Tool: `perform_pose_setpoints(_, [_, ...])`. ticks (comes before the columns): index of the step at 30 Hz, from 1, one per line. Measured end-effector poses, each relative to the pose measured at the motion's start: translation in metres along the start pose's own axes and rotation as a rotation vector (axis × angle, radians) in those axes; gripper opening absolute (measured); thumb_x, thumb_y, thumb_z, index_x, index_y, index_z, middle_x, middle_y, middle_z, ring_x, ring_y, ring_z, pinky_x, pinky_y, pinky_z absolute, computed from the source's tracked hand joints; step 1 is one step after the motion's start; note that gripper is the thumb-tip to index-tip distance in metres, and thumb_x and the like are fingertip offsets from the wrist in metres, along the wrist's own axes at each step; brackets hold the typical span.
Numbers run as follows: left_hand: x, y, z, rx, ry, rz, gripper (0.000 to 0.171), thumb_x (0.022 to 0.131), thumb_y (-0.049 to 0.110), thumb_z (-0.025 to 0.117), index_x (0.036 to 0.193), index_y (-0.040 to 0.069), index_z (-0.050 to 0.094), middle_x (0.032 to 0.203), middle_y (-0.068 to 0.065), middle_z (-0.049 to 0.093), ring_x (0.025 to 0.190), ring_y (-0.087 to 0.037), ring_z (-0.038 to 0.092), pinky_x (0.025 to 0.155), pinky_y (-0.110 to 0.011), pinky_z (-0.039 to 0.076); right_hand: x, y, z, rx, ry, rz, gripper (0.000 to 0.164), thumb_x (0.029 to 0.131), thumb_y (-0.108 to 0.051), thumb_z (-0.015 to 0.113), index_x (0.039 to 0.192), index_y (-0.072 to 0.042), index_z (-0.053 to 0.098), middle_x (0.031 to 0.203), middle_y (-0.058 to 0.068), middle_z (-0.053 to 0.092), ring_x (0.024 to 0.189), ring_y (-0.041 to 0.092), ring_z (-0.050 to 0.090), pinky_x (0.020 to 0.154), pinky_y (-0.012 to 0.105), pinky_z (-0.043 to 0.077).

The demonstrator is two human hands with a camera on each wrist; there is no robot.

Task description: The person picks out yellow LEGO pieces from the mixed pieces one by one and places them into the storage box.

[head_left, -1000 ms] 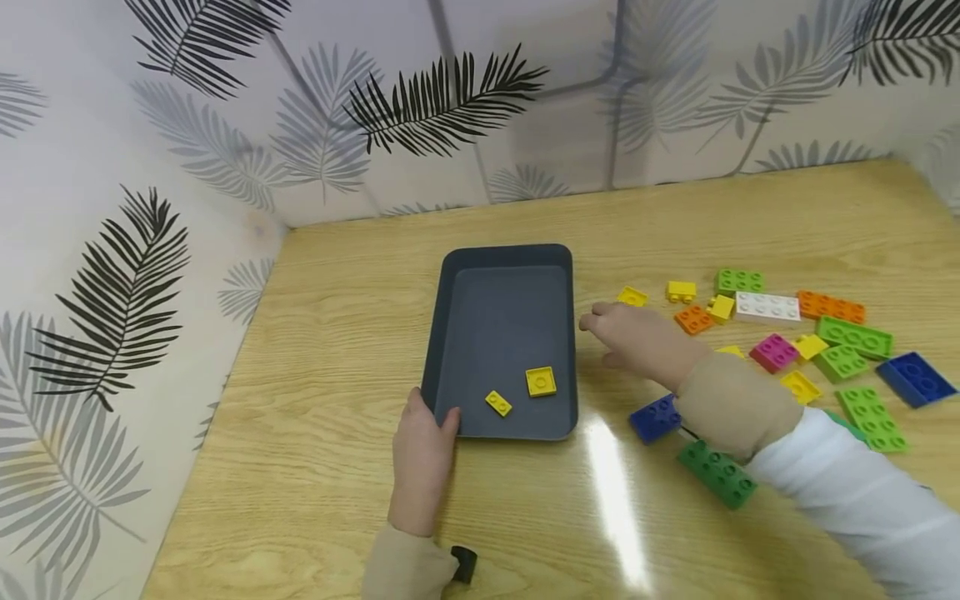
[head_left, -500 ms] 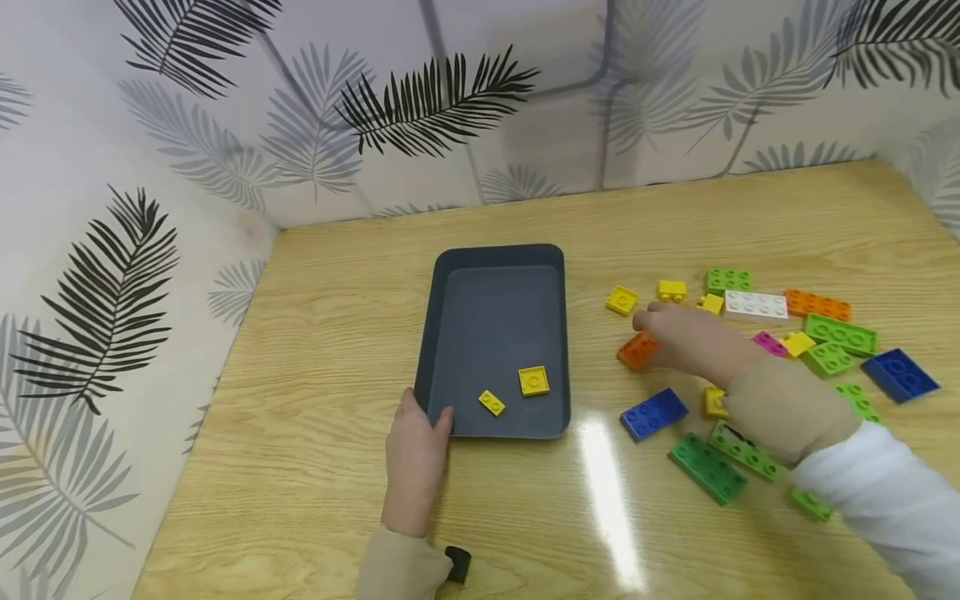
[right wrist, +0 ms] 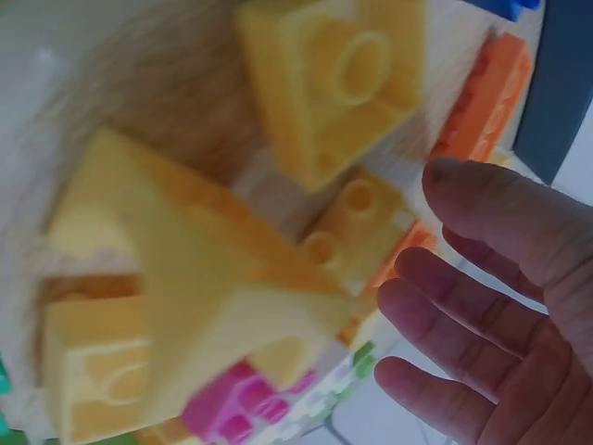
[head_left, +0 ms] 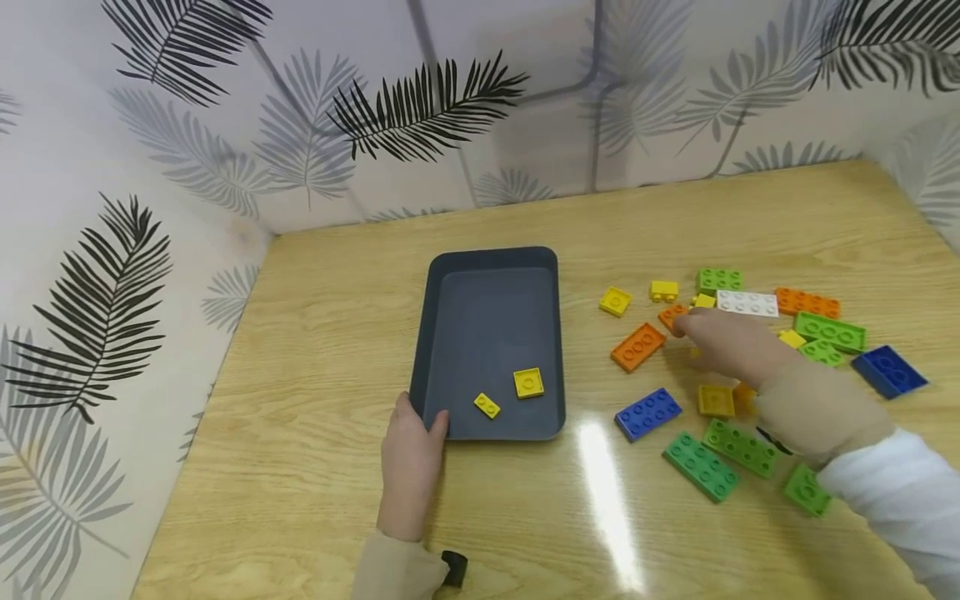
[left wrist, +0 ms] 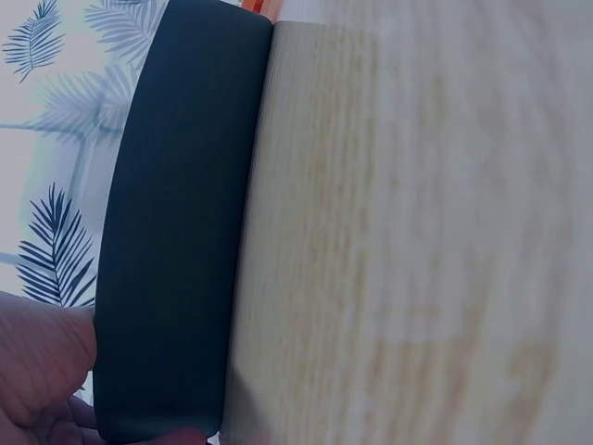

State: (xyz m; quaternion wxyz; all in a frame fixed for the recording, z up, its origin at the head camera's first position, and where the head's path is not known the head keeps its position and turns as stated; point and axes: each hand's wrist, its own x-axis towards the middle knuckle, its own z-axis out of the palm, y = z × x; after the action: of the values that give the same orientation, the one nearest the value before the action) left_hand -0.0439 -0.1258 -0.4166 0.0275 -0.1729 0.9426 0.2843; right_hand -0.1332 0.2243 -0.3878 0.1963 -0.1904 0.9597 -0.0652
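Observation:
My left hand grips the near left corner of a dark grey tray, the thumb over its rim. In the left wrist view, the thumb and fingers close around the tray's end. Inside the tray lie a small yellow two-stud brick and a square yellow brick with its hollow side up. My right hand hovers among loose toy bricks, near a small orange brick. The right wrist view shows its fingers spread and relaxed, nothing between them, beside a yellow brick.
Several bricks lie right of the tray: an orange brick, a blue brick, a dark green brick and a white brick. Another blue brick lies far right. A leaf-patterned cloth hangs behind the wooden table.
My right hand has moved rightward, from beside the tray past the orange brick, uncovering that brick and others. The left hand keeps its grip on the tray. The head view shifts slightly.

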Motion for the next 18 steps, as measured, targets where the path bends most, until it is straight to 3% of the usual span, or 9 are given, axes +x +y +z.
perform_pose_setpoints(7, [-0.002, -0.002, 0.0, 0.011, 0.008, 0.024, 0.064, 0.085, 0.025, 0.055, 0.129, -0.013, 0.029, 0.125, -0.033, 0.047, 0.112, -0.043, 0.049, 0.09, -0.051, 0.046, -0.004, 0.009, 0.008, 0.001, -0.01, 0.017, 0.033, 0.072, -0.008, 0.066, 0.105, -0.006, 0.058, 0.105, 0.016, 0.062, 0.092, 0.033, 0.057, 0.076, 0.047, 0.049])
perform_pose_setpoints(18, [-0.002, -0.002, 0.0, 0.007, 0.02, 0.029, 0.065, 0.085, 0.025, 0.055, 0.13, -0.013, 0.029, 0.126, -0.032, 0.046, 0.111, -0.043, 0.049, 0.089, -0.05, 0.046, -0.002, 0.013, 0.011, -0.037, 0.009, 0.002, 0.026, 0.074, -0.008, 0.064, 0.099, -0.003, 0.059, 0.094, 0.012, 0.063, 0.078, 0.022, 0.056, 0.072, 0.043, 0.05])
